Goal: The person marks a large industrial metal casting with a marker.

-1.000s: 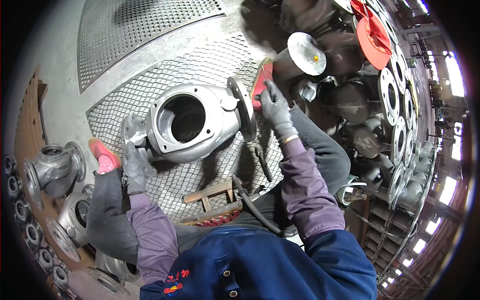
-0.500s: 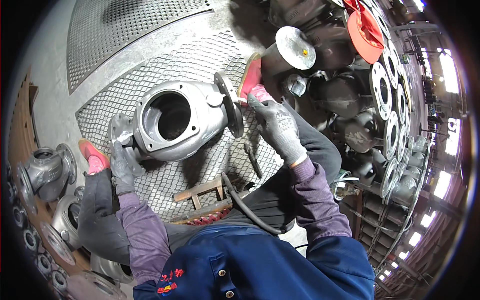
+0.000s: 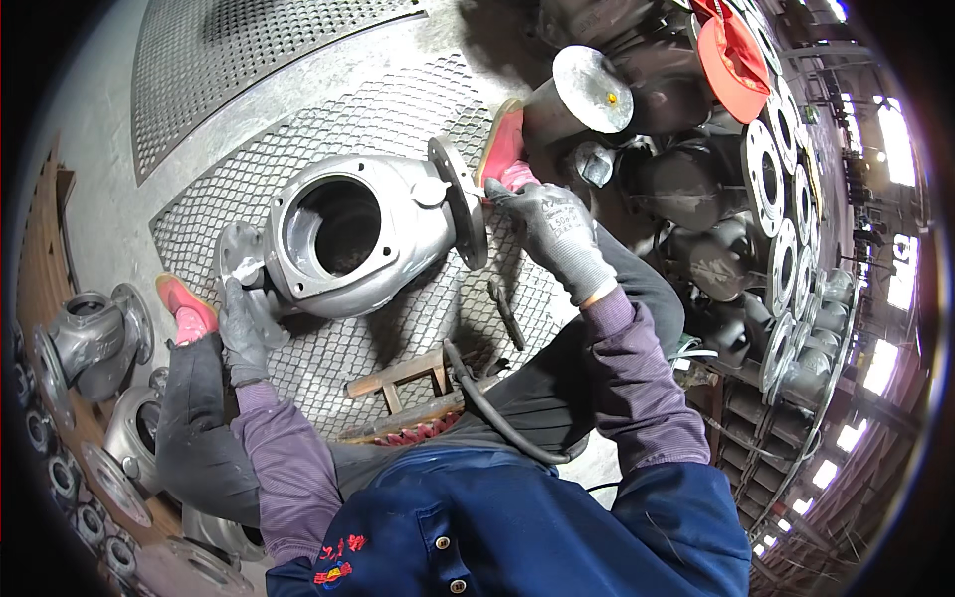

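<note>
A grey cast-metal valve body (image 3: 418, 261), with a wide round opening on top, lies on mesh matting in front of me. It has a flange at each end. My left hand (image 3: 244, 333), in a grey glove, is at the left flange (image 3: 239, 251), its fingers against the rim; a whitish patch shows by the fingertips. Beside the right flange (image 3: 460, 204) is my gloved right hand (image 3: 557, 231), thumb and fingers drawn together. Something small and pale shows at its fingertips, too small to name. The fingers' undersides are hidden.
Dark flanged castings (image 3: 686, 189) are piled on the right, with a red cap (image 3: 734, 70) on top. More valve bodies (image 3: 90, 333) stand at the left. A wooden frame (image 3: 398, 383), a black hose (image 3: 487, 408) and a short dark bar (image 3: 505, 316) lie near my legs.
My right hand has shifted slightly up, and its fingers have drawn together beside the right flange. My left hand and the valve body have hardly moved.
</note>
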Action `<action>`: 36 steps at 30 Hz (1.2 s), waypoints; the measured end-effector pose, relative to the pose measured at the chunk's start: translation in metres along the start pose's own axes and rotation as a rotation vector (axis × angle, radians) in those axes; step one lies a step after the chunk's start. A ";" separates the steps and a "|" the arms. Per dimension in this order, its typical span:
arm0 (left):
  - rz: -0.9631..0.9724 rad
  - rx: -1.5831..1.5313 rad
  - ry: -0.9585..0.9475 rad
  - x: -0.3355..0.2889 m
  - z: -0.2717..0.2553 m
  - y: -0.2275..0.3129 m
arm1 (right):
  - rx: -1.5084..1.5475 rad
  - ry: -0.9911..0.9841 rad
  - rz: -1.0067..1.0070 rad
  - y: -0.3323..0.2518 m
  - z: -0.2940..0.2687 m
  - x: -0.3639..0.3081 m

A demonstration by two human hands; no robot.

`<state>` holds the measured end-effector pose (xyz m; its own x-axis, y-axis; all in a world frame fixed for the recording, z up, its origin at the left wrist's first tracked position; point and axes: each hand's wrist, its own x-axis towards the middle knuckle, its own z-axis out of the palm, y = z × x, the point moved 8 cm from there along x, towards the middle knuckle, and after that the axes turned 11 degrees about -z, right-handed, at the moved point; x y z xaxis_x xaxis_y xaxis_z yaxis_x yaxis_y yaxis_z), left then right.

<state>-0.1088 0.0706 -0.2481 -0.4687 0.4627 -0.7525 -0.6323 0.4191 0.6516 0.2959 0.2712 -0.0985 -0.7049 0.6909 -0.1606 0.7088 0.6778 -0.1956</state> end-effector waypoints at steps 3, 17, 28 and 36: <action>0.155 0.107 0.024 -0.006 0.001 0.013 | 0.123 -0.168 0.029 0.007 0.001 -0.002; 0.303 0.461 0.115 0.010 -0.010 0.012 | 0.723 0.231 0.172 0.052 -0.023 -0.009; 0.091 0.293 -0.059 -0.003 0.020 0.029 | 0.525 0.737 0.305 0.015 0.114 -0.001; 0.303 0.778 -0.203 0.036 0.068 0.093 | 0.640 0.380 0.075 0.045 0.102 0.101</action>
<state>-0.1420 0.1791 -0.2081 -0.3824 0.7412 -0.5517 0.1399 0.6366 0.7584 0.2544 0.3457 -0.2219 -0.5154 0.8474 0.1276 0.5189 0.4271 -0.7405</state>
